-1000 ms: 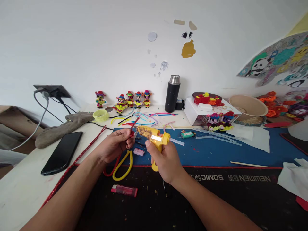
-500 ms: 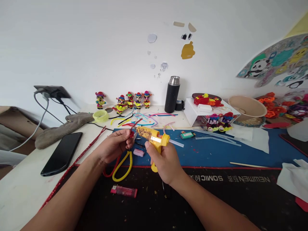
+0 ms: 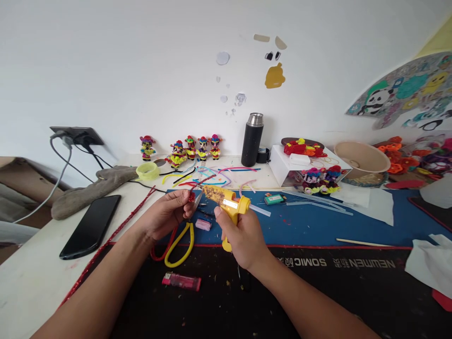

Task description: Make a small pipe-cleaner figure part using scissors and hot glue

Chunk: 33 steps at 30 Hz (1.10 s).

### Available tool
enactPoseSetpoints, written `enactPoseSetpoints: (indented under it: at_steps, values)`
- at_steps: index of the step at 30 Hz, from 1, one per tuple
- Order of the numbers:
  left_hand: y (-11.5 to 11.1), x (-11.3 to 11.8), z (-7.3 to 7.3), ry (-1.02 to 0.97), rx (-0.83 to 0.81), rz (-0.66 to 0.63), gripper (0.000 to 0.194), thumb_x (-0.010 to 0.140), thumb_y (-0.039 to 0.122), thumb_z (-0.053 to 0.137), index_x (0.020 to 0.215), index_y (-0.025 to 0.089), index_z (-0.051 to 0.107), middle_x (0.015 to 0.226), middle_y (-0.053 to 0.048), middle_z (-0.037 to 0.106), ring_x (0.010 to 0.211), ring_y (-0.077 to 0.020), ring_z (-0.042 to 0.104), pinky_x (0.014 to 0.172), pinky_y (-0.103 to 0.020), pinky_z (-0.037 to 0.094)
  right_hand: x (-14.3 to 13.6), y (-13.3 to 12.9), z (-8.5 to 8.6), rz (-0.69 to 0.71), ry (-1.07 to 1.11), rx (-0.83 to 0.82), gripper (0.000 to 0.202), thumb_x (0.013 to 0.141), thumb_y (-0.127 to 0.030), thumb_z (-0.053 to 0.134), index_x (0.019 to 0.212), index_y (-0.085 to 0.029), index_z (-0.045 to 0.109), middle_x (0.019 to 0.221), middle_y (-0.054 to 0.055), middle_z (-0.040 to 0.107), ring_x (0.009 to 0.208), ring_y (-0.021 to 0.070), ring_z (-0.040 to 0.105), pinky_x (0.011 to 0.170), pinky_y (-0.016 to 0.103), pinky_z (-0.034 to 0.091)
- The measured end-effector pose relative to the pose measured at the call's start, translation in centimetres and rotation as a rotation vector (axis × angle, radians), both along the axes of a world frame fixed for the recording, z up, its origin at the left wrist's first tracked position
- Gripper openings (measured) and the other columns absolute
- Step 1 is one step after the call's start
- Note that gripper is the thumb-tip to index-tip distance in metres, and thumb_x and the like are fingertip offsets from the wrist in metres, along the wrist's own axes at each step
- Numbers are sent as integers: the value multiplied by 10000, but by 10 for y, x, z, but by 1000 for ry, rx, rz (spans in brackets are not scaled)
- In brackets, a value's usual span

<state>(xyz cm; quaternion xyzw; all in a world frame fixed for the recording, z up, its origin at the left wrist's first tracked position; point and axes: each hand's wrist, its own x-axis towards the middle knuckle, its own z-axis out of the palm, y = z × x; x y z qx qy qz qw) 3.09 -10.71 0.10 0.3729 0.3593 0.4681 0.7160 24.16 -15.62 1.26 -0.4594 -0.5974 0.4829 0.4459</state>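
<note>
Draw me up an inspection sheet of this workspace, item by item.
Surface: white table partly covered by a blue mat and a black mat with specks.
Job's things: yellow glue gun, nozzle close to a red fuzzy piece; contact unclear.
Clutter: phone, lighter, scissors, coloured fuzzy strips.
Hands: left hand pinches the red fuzzy piece; right hand grips the glue gun.
Cables: grey cable and black cable from a wall socket.
Surroundings: white wall with stickers; figures and an upright black flask stand before it.

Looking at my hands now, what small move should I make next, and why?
Perhaps squeeze the yellow glue gun gently: your right hand grips it with the nozzle close to the red piece pinched in your left hand, though I can't tell whether they touch.
</note>
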Motion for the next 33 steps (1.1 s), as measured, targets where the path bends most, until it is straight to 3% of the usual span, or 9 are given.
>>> enactPoseSetpoints:
  at_steps: [12,19,22,26,33]
  values:
    - [3,-6,3,28,35,74,382,748,350,942,654,128,645,595,2,539,564,-107,497,524,-191,459,1,7,-12,-21,-14,-62,462,935,-601,570,678,-225,496,543,-30,509,508,131,488,509,262,388]
    - [3,-6,8,27,64,122,387,704,359,970,652,126,666,583,4,539,562,-107,493,522,-188,463,6,9,-9,-11,-266,-37,511,954,-629,516,649,-218,530,570,10,568,538,158,546,539,283,395]
    - [3,-6,8,24,61,141,394,698,359,975,644,121,666,579,1,541,561,-106,497,518,-184,459,6,8,-9,-23,-384,17,438,959,-575,545,730,-208,613,622,23,629,564,171,579,542,286,381]
    - [3,-6,8,3,63,151,381,691,341,979,656,115,675,578,-1,544,563,-106,504,520,-183,460,6,10,-10,-47,-385,8,346,946,-522,599,853,-198,678,648,25,669,579,184,615,550,285,394]
    - [3,-6,9,16,75,148,406,668,367,988,643,125,663,580,2,556,557,-104,506,520,-184,461,21,24,-9,-76,-241,-83,565,949,-713,542,692,-210,541,562,6,588,520,161,569,538,276,413]
